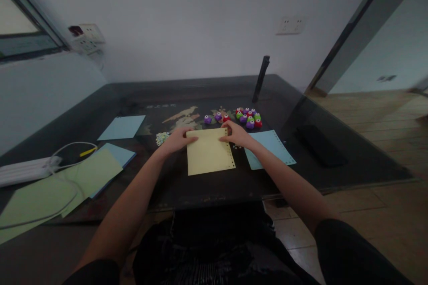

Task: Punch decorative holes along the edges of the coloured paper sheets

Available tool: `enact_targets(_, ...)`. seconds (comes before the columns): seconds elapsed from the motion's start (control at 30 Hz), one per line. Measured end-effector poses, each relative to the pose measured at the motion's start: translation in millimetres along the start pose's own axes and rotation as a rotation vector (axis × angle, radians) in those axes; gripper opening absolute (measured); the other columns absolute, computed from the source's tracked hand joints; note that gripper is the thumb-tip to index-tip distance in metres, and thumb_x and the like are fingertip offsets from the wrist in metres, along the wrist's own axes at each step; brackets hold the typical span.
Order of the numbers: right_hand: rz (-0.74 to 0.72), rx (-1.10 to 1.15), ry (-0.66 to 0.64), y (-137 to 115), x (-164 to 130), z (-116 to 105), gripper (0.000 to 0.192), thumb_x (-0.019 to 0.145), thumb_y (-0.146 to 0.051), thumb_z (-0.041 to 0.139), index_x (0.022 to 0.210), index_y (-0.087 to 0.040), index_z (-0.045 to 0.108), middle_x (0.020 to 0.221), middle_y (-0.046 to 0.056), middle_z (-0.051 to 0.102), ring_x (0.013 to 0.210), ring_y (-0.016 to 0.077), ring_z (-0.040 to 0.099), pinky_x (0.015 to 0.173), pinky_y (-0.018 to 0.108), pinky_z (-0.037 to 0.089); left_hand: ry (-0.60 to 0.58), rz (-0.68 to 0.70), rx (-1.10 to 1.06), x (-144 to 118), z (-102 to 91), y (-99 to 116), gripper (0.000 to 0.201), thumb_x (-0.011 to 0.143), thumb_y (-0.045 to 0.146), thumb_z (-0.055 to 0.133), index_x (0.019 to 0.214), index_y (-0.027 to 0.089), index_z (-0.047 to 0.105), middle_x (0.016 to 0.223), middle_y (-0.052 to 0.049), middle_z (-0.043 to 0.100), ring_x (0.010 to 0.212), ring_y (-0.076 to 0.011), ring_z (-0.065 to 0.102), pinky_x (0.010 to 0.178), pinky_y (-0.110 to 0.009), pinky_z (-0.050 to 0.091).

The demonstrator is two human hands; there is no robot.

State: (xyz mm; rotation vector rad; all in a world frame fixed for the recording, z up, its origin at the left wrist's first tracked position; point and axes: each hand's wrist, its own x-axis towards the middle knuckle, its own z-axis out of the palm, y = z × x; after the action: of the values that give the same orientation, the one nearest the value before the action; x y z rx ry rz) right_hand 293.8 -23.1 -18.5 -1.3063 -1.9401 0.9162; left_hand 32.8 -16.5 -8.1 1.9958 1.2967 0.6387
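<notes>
the left hand (177,139) and right hand (236,135) rest with fingers pinching the far corners of a yellow sheet (209,151) lying flat on the dark table (334,111). small coloured punches (248,117) cluster just beyond it, a blue sheet (270,149) beside.

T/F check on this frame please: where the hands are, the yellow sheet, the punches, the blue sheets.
1. Both hands touch the yellow sheet. True: left hand on its far left corner, right hand on its far right corner.
2. The yellow sheet has a row of punched holes along its right edge. True.
3. The small punches are stacked on the yellow sheet. False: they stand on the dark table beyond it.
4. The blue sheet by the right forearm is unpunched. False: holes run along its far and right edges.
5. The green sheets lie at the table's left. True.
</notes>
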Motion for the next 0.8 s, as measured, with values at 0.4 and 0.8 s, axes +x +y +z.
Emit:
enact_targets(0.4, 0.211, 0.445, -0.202, -9, -11, -10, 0.02, 0.063, -0.032, 0.076, 0.074, -0.018, 0.069, 0.071, 0.005, 0.07, 0.073, 0.0203, 0.064, 0.066, 0.034, 0.053, 0.26, -0.076, -0.604, 4, 13.6, 0, 0.044, 0.066, 0.033, 0.074, 0.102, 0.016, 0.056, 0.086, -0.006, 0.07, 0.073, -0.0183, 0.065, 0.069, -0.031, 0.053)
enact_targets(0.8, 0.238, 0.587, 0.142, 8, 1, -15, 0.017, 0.07, -0.028, 0.07, 0.083, -0.016, 0.066, 0.089, 0.008, 0.07, 0.076, 0.017, 0.063, 0.07, 0.032, 0.054, -0.014, 0.181, -0.096, -2, 22.6, 8, 0.053, 0.077, 0.043, 0.062, 0.121, 0.016, 0.052, 0.125, -0.014, 0.058, 0.113, -0.029, 0.054, 0.096, -0.043, 0.043)
